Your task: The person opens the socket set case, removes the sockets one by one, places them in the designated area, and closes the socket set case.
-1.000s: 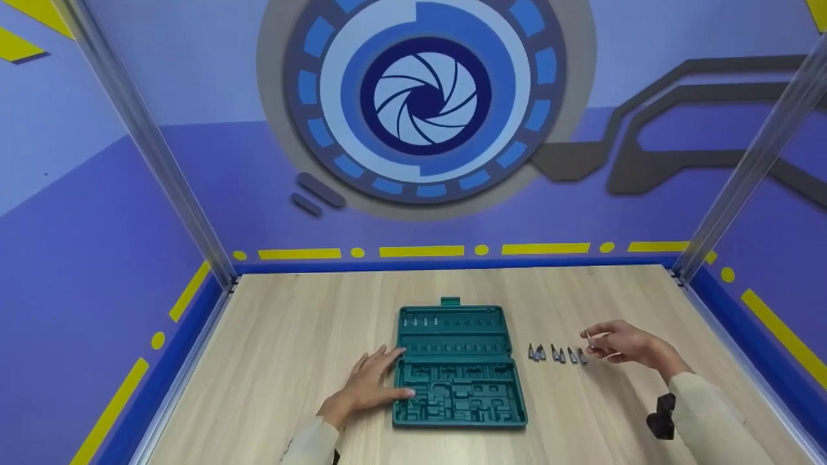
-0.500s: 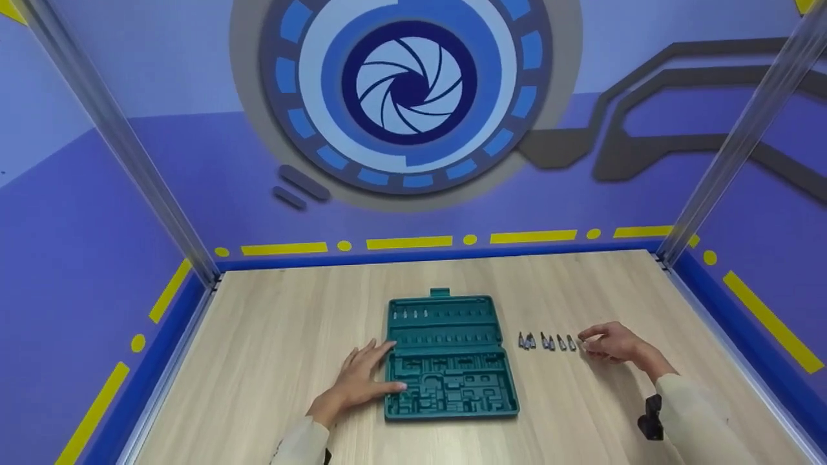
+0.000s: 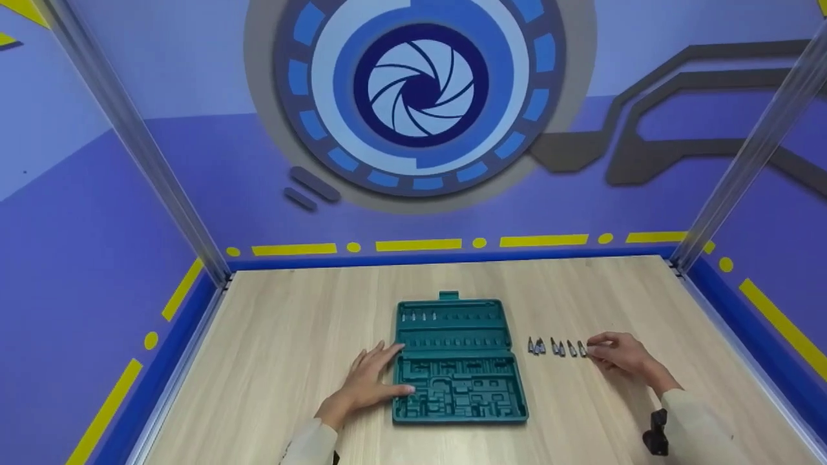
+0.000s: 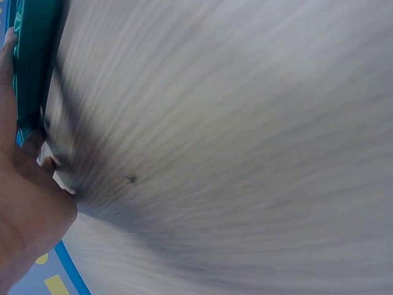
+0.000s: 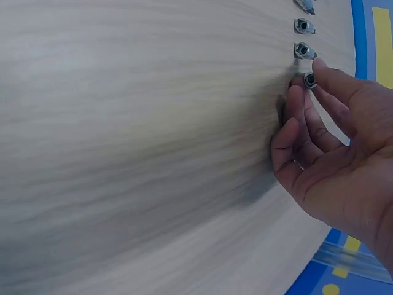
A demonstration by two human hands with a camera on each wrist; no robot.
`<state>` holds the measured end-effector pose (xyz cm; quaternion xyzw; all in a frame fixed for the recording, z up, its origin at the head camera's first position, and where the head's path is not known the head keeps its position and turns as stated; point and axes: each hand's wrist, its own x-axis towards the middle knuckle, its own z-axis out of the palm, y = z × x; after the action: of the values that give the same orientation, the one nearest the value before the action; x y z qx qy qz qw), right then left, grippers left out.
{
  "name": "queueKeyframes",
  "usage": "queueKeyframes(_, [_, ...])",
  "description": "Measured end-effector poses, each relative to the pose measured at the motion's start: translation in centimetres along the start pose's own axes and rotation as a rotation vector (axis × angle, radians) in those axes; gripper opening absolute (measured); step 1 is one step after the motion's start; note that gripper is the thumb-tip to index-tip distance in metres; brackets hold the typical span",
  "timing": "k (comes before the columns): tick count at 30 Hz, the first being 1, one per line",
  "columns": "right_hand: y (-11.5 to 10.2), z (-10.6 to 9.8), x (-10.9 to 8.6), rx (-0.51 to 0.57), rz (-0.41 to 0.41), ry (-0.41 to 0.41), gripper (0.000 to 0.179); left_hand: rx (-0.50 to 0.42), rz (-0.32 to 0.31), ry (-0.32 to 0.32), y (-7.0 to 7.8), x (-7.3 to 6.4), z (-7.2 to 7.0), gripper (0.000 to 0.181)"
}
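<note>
An opened green plastic tool case (image 3: 452,349) lies flat on the table. My left hand (image 3: 365,386) rests against its left side, fingers spread and fairly straight, thumb over the rim of the lower half. In the left wrist view, the case's side wall (image 4: 35,61) stands beside the left hand (image 4: 34,209). To the right of the case lies a row of several small metal socket bits (image 3: 561,349). At the row's right end, my right hand (image 3: 621,355) pinches one socket bit (image 5: 309,80) between thumb and forefinger, close to the tabletop, its hollow end showing.
Several small silver bits (image 3: 424,316) stand in the case's upper row, at its left. Moulded recesses fill the lower half. A latch tab (image 3: 449,295) sticks out at the far edge. Printed panels and metal posts (image 3: 749,148) enclose the wooden table (image 3: 310,310).
My right hand has lowered with its socket bit to the right end of the row. The left hand stays on the case. The head view has shifted slightly.
</note>
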<state>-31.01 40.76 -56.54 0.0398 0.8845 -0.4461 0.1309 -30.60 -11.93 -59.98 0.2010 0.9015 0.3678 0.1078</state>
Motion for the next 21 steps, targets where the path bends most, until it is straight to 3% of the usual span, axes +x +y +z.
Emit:
queueKeyframes(9, [0.1,0.09,0.04,-0.078,0.008,0.05,0.039,0.005,0.013,-0.001,0.15,0.29,0.22,0.095])
queueKeyframes(21, [-0.32,-0.07,-0.09,-0.053,-0.025,0.003,0.037,-0.005,0.004,-0.001,-0.39,0.04,0.24,0.096])
